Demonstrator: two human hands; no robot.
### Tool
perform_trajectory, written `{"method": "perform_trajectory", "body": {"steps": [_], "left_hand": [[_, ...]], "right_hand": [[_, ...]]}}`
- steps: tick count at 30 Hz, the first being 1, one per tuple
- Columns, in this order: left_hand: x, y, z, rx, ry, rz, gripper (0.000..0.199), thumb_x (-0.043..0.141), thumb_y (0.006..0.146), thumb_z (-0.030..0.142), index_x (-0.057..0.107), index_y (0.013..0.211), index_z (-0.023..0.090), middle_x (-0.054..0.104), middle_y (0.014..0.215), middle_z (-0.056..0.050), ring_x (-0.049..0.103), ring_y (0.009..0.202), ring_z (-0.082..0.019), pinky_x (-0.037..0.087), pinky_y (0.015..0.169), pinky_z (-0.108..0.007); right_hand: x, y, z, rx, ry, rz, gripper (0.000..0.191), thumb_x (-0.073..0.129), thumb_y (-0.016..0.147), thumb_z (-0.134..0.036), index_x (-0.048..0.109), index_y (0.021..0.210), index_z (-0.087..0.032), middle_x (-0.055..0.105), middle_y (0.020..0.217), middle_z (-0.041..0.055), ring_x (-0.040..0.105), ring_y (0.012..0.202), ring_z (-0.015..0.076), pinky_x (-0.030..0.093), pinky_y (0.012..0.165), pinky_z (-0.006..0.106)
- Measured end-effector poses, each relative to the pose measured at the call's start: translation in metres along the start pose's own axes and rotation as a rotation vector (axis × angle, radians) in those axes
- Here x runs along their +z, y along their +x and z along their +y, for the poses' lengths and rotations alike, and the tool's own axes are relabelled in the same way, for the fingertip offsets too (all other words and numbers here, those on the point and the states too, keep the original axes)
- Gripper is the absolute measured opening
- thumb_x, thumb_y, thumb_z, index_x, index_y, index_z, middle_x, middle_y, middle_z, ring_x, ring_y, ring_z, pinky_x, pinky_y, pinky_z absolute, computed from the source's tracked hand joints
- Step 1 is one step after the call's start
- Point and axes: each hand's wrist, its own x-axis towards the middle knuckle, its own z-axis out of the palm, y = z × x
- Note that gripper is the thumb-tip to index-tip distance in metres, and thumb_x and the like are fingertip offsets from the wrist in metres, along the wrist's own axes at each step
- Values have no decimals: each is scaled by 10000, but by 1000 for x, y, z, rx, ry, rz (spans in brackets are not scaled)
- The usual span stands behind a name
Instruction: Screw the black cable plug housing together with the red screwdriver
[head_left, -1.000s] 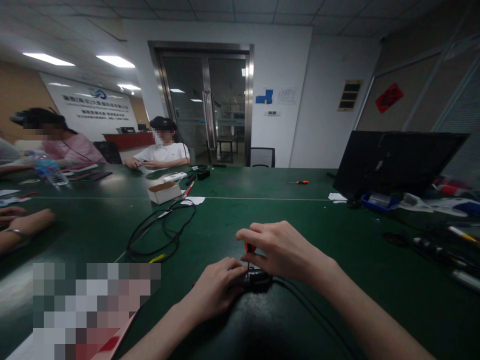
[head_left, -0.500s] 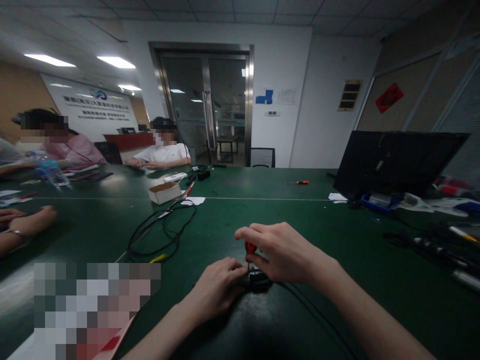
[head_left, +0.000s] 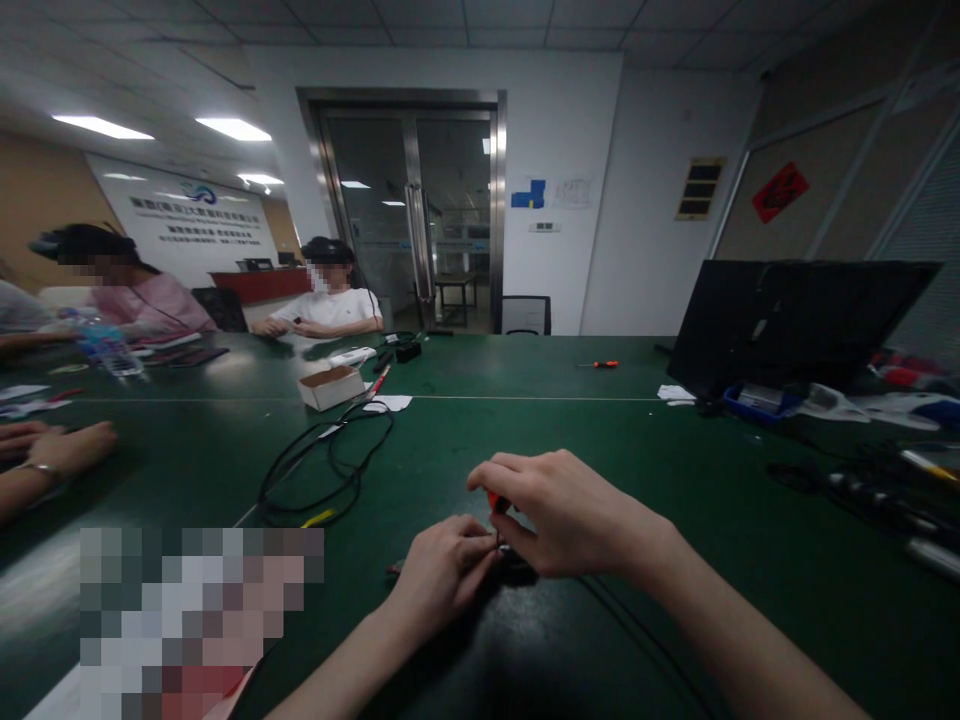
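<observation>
Between the fingertips and thumb of my right hand [head_left: 551, 505] is the red handle of a small screwdriver [head_left: 496, 500]. Its thin shaft points down onto a black object [head_left: 517, 568] on the table, whose kind I cannot make out. My left hand [head_left: 450, 565] is closed around that object's left side, with fingertips close to the screwdriver's tip. A black cable [head_left: 630, 625] runs from near the object toward the lower right. Both hands cover much of the black object.
A coiled black cable [head_left: 352, 480] and an open small box [head_left: 330, 388] lie to the left. Another screwdriver [head_left: 604, 365] lies farther back. A monitor [head_left: 795, 325] and a blue tray [head_left: 761, 402] stand at right. A co-worker's hands [head_left: 71, 452] rest at far left.
My right hand has shifted slightly, and less of the red handle and black object shows now. My left hand stays almost in place.
</observation>
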Motion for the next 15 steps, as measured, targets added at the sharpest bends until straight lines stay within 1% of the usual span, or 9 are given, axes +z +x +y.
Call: {"method": "perform_trajectory", "body": {"steps": [3, 7, 11, 13, 15], "left_hand": [[-1, 0, 3, -10, -63, 1, 312, 462, 978, 296, 752, 879, 239, 679, 960, -43, 645, 861, -209, 472, 745, -272], [-1, -1, 4, 2, -80, 15, 342, 441, 987, 324, 763, 906, 242, 681, 972, -50, 650, 843, -204, 466, 719, -260], [0, -2, 1, 12, -53, 22, 367, 433, 1001, 343, 753, 857, 237, 685, 925, -45, 648, 802, -194, 439, 687, -262], [2, -2, -1, 7, -26, 28, 380, 434, 1005, 347, 742, 816, 229, 678, 867, -41, 640, 769, -190, 422, 663, -261], [4, -3, -2, 6, -15, 34, 383, 438, 1007, 345, 733, 796, 223, 675, 861, -39, 634, 759, -186, 409, 649, -256]], "right_hand": [[0, 1, 1, 10, -6, 1, 258, 524, 900, -159, 581, 1150, -184, 681, 1011, 31, 613, 771, 154, 339, 592, 272], [0, 1, 3, 14, -42, 19, 230, 544, 906, -176, 577, 1134, -191, 681, 954, 21, 584, 711, 141, 292, 560, 266], [2, 2, 2, 21, -134, 24, 106, 602, 919, -260, 588, 1005, -199, 668, 820, -2, 521, 604, 118, 222, 522, 266], [3, 3, 2, 19, -174, 23, 123, 603, 936, -322, 587, 938, -200, 652, 757, -10, 496, 571, 114, 199, 513, 271], [4, 4, 2, 16, -189, 31, 166, 591, 946, -356, 582, 909, -195, 648, 763, -5, 495, 573, 115, 198, 513, 276]]}}
